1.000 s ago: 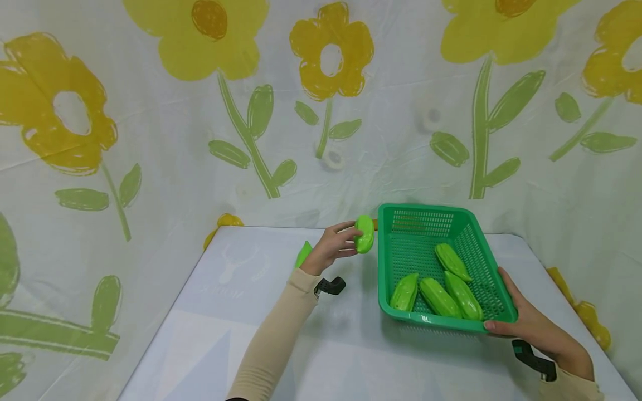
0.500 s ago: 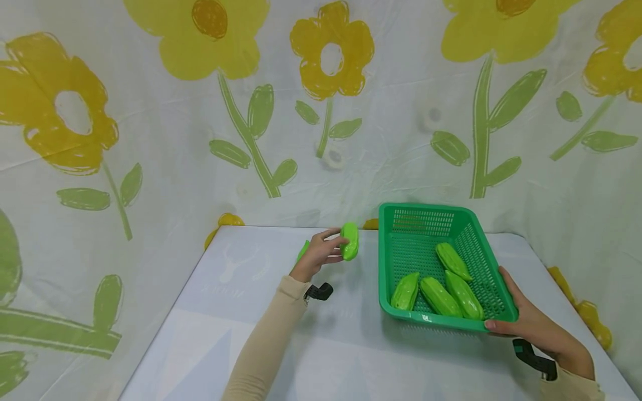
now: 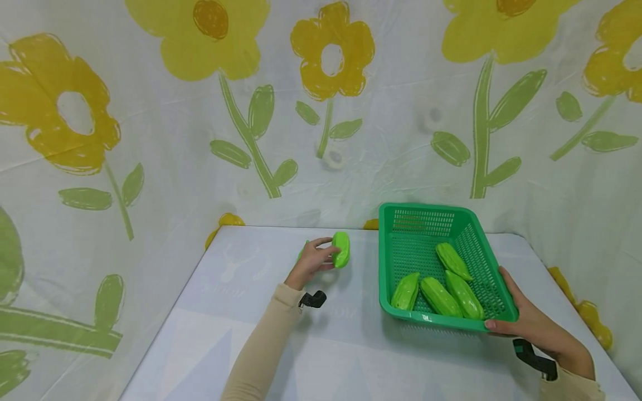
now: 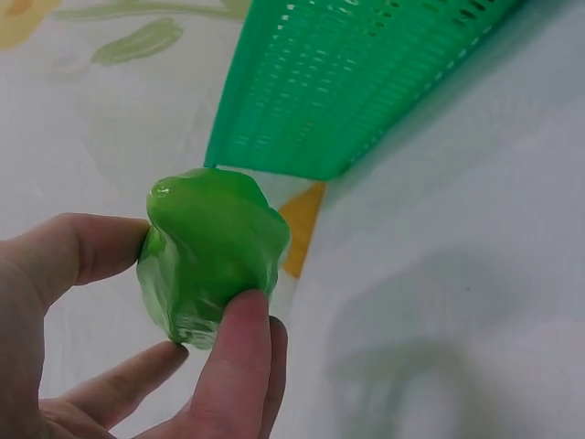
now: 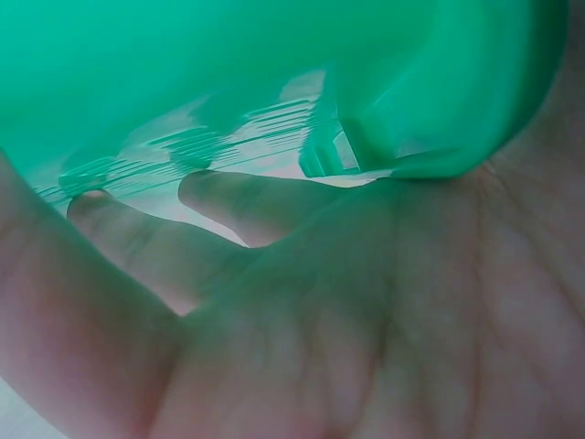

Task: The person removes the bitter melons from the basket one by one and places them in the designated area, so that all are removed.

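In the head view my left hand (image 3: 310, 263) pinches a shiny, ridged green gourd (image 3: 341, 249), like a bitter melon, above the table left of the basket. The left wrist view shows the gourd's lumpy end (image 4: 215, 247) between thumb and fingers. Behind that hand a second green piece (image 3: 303, 250) is mostly hidden. My right hand (image 3: 534, 323) grips the near right corner of a green plastic basket (image 3: 426, 319), thumb on the rim and fingers along the outside wall. Several similar gourds (image 3: 440, 297) lie inside the basket, towards its near and right sides.
The white table (image 3: 200, 334) runs back to a cloth wall (image 3: 381, 139) printed with yellow flowers. Another cloth side stands at the left. A black wrist camera (image 3: 313, 299) juts out from the left wrist, and one (image 3: 534, 359) from the right.
My left hand has moved left and slightly nearer with the gourd, away from the basket. The basket, the gourds in it and my right hand stay where they were.
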Action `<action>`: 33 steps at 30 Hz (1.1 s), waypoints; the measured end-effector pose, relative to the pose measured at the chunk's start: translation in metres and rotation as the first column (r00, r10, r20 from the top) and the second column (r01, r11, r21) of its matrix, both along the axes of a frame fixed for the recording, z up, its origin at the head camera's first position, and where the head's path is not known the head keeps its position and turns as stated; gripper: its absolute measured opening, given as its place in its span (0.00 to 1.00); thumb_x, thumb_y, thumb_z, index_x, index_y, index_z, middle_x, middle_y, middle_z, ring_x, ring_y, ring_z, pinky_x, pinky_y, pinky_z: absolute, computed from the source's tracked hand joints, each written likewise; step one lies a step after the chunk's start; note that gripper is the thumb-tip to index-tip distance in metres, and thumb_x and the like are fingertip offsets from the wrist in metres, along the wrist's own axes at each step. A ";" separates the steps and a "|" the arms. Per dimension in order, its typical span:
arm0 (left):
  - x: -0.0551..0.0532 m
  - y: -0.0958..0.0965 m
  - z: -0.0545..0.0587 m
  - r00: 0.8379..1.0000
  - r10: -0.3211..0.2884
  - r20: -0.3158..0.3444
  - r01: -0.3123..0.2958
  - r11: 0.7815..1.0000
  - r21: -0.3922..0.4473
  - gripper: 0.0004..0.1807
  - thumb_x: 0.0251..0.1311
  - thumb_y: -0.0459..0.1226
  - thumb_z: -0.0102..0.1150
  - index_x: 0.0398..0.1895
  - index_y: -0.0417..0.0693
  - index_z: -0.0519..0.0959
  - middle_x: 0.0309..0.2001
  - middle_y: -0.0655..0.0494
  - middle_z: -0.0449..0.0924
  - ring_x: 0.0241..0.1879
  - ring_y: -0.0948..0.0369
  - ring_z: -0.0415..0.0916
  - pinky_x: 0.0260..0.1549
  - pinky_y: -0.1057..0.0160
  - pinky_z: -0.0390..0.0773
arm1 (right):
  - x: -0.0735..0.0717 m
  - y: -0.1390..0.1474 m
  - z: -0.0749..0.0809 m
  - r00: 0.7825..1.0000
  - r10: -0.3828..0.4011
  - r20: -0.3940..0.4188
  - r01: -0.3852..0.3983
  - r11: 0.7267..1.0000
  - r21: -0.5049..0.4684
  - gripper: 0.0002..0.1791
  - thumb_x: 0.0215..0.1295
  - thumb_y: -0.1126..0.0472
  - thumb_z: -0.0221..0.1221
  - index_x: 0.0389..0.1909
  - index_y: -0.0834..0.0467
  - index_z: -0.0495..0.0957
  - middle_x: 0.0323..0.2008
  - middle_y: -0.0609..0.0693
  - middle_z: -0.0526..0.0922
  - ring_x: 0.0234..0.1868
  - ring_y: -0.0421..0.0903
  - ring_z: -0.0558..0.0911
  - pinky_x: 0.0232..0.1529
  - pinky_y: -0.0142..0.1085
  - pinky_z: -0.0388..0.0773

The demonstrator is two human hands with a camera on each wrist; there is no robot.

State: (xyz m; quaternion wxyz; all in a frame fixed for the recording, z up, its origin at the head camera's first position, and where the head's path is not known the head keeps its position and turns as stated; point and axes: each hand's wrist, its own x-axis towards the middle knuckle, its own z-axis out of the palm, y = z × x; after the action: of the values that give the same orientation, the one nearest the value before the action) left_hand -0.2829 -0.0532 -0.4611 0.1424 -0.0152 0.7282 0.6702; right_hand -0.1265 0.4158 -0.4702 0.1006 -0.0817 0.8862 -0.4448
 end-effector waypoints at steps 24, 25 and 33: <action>0.011 -0.003 -0.023 0.998 0.019 -0.055 -0.030 0.979 -0.201 0.33 0.65 0.40 0.67 0.71 0.36 0.72 0.55 0.35 0.84 0.40 0.54 0.89 0.39 0.61 0.90 | 0.000 0.000 -0.001 1.000 -0.010 0.019 0.010 1.000 -0.019 0.65 0.69 0.56 0.62 0.80 0.46 0.13 0.79 0.77 0.27 0.68 0.77 0.49 0.57 0.64 0.70; 0.011 -0.002 -0.023 0.998 0.017 -0.054 -0.029 0.976 -0.214 0.33 0.65 0.40 0.67 0.71 0.36 0.72 0.55 0.35 0.84 0.41 0.54 0.89 0.38 0.61 0.90 | 0.000 0.000 -0.002 1.000 -0.009 0.015 0.010 1.000 -0.018 0.65 0.69 0.56 0.62 0.80 0.46 0.13 0.79 0.77 0.27 0.68 0.77 0.49 0.57 0.64 0.70; 0.014 0.003 -0.021 0.997 0.002 -0.076 -0.028 0.940 -0.340 0.32 0.66 0.40 0.66 0.71 0.37 0.73 0.56 0.36 0.84 0.44 0.54 0.88 0.38 0.62 0.90 | 0.000 0.001 -0.003 1.000 -0.002 -0.007 0.002 1.000 -0.020 0.66 0.68 0.56 0.63 0.80 0.39 0.14 0.79 0.75 0.28 0.68 0.76 0.49 0.54 0.36 0.74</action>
State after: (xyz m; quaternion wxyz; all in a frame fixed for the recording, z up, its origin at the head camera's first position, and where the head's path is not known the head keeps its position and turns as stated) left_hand -0.2686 -0.0498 -0.4826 0.1052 -0.0199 0.8378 0.5353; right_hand -0.1266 0.4164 -0.4736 0.0964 -0.0835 0.8821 -0.4534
